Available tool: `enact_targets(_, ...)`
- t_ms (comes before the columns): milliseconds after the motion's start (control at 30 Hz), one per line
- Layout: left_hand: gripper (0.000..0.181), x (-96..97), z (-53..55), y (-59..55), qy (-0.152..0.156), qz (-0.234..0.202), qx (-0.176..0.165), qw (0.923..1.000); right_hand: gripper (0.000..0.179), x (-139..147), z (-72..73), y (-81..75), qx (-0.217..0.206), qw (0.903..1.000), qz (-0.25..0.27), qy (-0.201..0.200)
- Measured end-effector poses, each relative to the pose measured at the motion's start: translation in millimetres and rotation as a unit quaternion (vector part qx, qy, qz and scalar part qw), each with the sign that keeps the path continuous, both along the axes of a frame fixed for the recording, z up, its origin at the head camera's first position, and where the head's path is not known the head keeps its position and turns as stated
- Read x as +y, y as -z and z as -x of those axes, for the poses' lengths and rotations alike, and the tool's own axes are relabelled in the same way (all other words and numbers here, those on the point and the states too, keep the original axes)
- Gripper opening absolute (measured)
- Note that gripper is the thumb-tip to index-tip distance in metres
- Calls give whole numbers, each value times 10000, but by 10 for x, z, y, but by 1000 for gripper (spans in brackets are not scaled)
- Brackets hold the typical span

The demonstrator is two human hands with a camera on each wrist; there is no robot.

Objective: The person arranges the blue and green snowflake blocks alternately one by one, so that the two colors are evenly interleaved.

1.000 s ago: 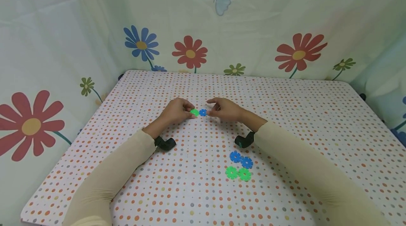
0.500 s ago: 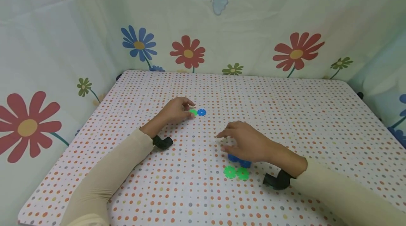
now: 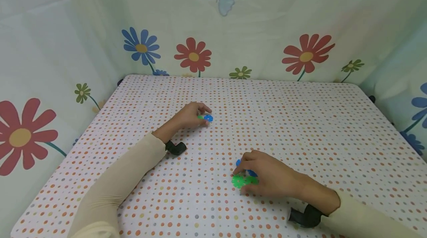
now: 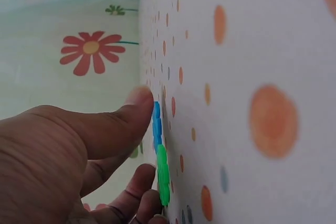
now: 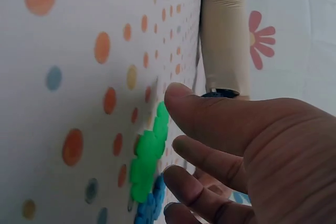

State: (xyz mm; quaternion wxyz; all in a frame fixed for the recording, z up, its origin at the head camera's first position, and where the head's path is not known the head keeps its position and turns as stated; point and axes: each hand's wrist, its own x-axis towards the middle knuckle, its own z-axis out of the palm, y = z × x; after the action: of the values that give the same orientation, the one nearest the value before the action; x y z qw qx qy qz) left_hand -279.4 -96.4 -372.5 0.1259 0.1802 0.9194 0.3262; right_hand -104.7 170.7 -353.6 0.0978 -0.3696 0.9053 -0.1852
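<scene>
In the head view my left hand (image 3: 191, 115) is at a joined-looking pair of flower-shaped discs, one blue (image 3: 208, 118) and one green (image 3: 200, 117). Thumb and forefinger stand on either side of the blue disc, relaxed and seemingly not gripping; the left wrist view has the thumb tip beside the blue disc (image 4: 157, 124) and lower fingers by the green disc (image 4: 163, 174). My right hand (image 3: 273, 175) hovers over two green discs (image 3: 238, 181), thumb and fingers spread around them. Two blue discs (image 3: 251, 173) lie just behind, partly covered by that hand.
A dotted cloth covers the table (image 3: 160, 201). Black wrist cameras hang under the left wrist (image 3: 176, 148) and right wrist (image 3: 307, 216). A flower-printed curtain (image 3: 253, 19) surrounds the table's back and sides.
My right hand has left the far blue disc and come back toward me, over the nearer green discs. My left hand has shifted slightly right, from the green disc to around the blue one.
</scene>
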Motion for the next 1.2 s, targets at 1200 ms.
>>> enact_targets(1200,33,0,26,65,52,309,299,9991,22,-46,31,54,-389,9992,-20,60)
